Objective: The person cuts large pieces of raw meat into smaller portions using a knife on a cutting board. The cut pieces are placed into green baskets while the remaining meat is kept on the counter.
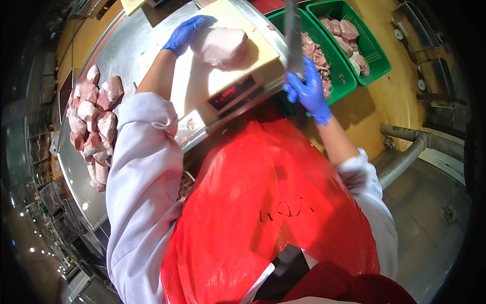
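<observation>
A large pale piece of raw meat [220,46] lies on a cream cutting board [205,86]. The board sits over a scale with a lit red display [232,93]. My left hand [184,36], in a blue glove, rests against the left end of the meat, its fingers stretched along the far side. Off the board's right edge, my right hand [310,92], also blue-gloved, is closed around the handle of a knife [294,38]. The blade points up and away, over the near green crate, and looks slightly blurred.
A pile of meat chunks [92,126] lies on the metal table [83,195] at the left. To the right stand a green crate [345,83] with small trimmings and another green crate [380,66] with larger pieces. A metal pipe rail [405,159] runs at the right.
</observation>
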### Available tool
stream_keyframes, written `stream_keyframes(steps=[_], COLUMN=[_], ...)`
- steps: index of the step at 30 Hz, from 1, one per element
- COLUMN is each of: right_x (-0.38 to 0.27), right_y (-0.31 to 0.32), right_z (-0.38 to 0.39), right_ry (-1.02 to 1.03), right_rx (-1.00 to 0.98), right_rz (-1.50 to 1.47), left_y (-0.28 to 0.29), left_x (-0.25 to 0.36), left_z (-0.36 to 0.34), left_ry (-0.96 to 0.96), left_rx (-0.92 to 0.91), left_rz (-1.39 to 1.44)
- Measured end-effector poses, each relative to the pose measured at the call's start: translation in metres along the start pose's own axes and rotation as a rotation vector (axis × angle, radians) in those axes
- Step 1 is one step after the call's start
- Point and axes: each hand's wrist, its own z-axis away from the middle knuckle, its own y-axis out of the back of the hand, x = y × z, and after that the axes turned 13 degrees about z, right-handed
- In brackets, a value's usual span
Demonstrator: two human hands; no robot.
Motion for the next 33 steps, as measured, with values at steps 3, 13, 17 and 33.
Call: stream_keyframes(steps=[3,13,17,33], right_x=[0.004,0.009,-0.022,0.021], right_y=[-0.071,-0.052,-0.068,-0.105], right_z=[-0.050,-0.180,-0.176,0.070], right_ry=[0.025,0.148,0.228,0.231], right_rx=[-0.124,-0.102,-0.020,-0.143], right_rz=[-0.104,0.152,0.469,1.542], left_y=[0.013,-0.028,-0.045,-0.014], left_x=[-0.027,-0.015,0.013,-0.019], left_z=[0.006,0.126,0.170,0.165], left_ry=[-0.263,-0.045,-0.158,-0.119], left_rx=[-0.087,0.043,0.139,0.558], left_rz=[-0.447,0.054,-0.236,0.263])
